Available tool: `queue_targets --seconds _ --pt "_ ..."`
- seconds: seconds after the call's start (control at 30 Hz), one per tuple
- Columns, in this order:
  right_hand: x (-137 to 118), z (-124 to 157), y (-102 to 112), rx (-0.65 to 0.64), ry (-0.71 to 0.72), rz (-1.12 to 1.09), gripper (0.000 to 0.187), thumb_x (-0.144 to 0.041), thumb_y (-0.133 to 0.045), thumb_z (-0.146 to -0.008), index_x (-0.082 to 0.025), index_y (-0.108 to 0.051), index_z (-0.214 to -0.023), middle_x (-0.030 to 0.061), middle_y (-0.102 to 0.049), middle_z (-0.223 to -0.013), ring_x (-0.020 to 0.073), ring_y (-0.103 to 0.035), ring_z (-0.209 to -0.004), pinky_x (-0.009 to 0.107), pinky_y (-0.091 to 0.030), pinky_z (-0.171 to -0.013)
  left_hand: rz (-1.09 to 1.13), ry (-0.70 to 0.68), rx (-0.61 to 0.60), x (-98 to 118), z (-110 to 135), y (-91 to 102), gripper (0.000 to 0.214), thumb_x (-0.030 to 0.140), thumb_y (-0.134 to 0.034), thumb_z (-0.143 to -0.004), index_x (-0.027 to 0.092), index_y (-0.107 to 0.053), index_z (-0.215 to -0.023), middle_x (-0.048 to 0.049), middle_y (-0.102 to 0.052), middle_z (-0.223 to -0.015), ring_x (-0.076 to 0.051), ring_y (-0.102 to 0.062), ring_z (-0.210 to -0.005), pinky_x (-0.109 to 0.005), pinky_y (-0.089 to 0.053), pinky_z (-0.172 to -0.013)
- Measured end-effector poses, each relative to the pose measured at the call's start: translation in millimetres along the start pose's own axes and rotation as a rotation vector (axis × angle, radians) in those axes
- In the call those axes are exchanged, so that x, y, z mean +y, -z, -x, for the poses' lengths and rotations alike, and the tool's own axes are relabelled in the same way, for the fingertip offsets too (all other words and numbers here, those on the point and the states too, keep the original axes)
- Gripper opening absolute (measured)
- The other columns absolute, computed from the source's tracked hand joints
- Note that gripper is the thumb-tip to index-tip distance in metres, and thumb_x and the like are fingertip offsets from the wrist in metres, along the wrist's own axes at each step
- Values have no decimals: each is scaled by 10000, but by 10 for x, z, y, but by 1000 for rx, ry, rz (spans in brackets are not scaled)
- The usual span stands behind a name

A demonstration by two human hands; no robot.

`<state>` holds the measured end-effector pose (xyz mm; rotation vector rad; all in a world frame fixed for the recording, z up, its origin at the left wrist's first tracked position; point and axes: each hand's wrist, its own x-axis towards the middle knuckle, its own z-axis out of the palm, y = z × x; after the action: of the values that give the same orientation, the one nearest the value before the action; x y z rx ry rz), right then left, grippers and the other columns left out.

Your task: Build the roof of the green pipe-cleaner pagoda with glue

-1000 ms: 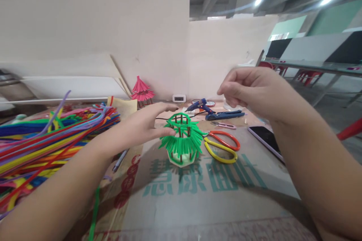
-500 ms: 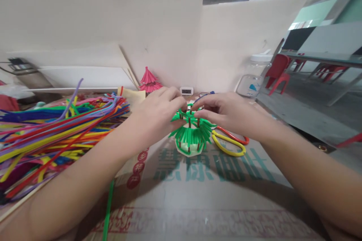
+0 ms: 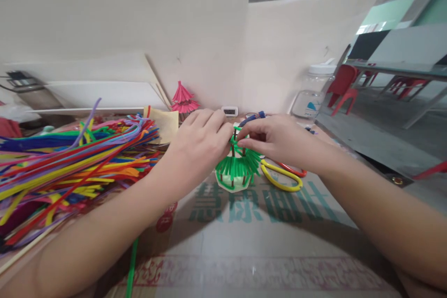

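Observation:
A small green pavilion (image 3: 234, 167) made of pipe cleaners, with brown posts and a pale many-sided base, stands upright on the cardboard. My left hand (image 3: 209, 135) is closed at the left of its upper tier, its fingertips mostly hidden behind the hand. From the other side my right hand (image 3: 270, 137) pinches at the upper green ring, thumb and forefinger close together. Beside the pavilion, to the right, lie scissors with yellow and red handle loops (image 3: 284, 179), partly behind my right hand.
Many coloured pipe cleaners (image 3: 77, 163) lie heaped on the left. At the back stand a pink pagoda model (image 3: 183, 98), a small digital clock (image 3: 229, 111) and a clear bottle (image 3: 310, 93). One green pipe cleaner (image 3: 132, 270) lies near the front. Printed cardboard (image 3: 223, 242) covers the table.
My left hand has moved slightly right and turned more over the pavilion, covering its left side. The right hand keeps nearly the same place at the upper ring.

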<state>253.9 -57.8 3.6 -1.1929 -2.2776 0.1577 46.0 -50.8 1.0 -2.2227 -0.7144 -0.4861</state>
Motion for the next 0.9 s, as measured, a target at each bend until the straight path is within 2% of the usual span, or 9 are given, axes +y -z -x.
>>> queue_targets --seconds 0.1,0.2,0.33,0.43,0.5,0.6,0.77,0.9 --pt "4 1 -6 5 -6 -9 133 -281 -658 -895 -198 -736 -826 -33 -630 -631 95 -505 -546 240 -335 -530 -8 -11 22 10 5 24 97 176 -593 -903 118 -643 -963 -123 -624 -918 -310 -590 -885 -437 -508 -796" --pt "4 -1 -10 3 -12 -18 125 -278 -667 -892 -200 -738 -825 -34 -620 -627 96 -493 -545 241 -329 -531 22 -16 -13 3 15 66 69 169 -604 -905 129 -653 -931 -112 -633 -908 -303 -597 -877 -437 -509 -802" --pt "-5 -4 -7 -4 -9 -45 117 -259 -667 -892 -196 -743 -830 -35 -621 -629 92 -489 -550 244 -333 -548 160 -11 -72 -50 25 99 95 180 -593 -940 146 -679 -959 -96 -690 -943 -272 -629 -887 -413 -503 -815" --pt "-8 -2 -1 -10 -5 -81 129 -270 -650 -900 -200 -745 -848 -36 -621 -627 93 -489 -547 246 -327 -539 270 7 -48 -113 22 97 146 208 -566 -965 161 -703 -984 -78 -725 -924 -245 -654 -872 -383 -495 -824" --pt "-6 0 3 -19 5 -98 147 -294 -638 -906 -206 -747 -862 -34 -620 -630 96 -488 -548 247 -320 -530 308 32 -36 -159 16 106 207 218 -520 -979 168 -716 -933 -70 -724 -857 -232 -656 -826 -362 -488 -792" --pt "0 5 8 -30 4 -105 164 -306 -623 -914 -208 -747 -871 -33 -617 -629 97 -476 -541 250 -311 -529 327 107 -33 -240 9 165 271 228 -467 -976 173 -706 -860 -64 -703 -815 -226 -642 -797 -338 -464 -745" --pt "5 9 21 -49 13 -91 163 -285 -609 -924 -200 -738 -873 -32 -623 -630 91 -474 -535 246 -316 -540 429 370 -40 -442 14 304 287 334 -440 -974 183 -635 -827 -19 -616 -728 -175 -563 -673 -281 -388 -634" --pt "23 7 48 -46 -25 -26 147 -250 -605 -912 -202 -732 -857 -22 -648 -667 97 -500 -555 248 -336 -567 570 429 -111 -591 8 303 417 408 -337 -1004 194 -547 -714 3 -542 -647 -148 -507 -606 -272 -350 -595"
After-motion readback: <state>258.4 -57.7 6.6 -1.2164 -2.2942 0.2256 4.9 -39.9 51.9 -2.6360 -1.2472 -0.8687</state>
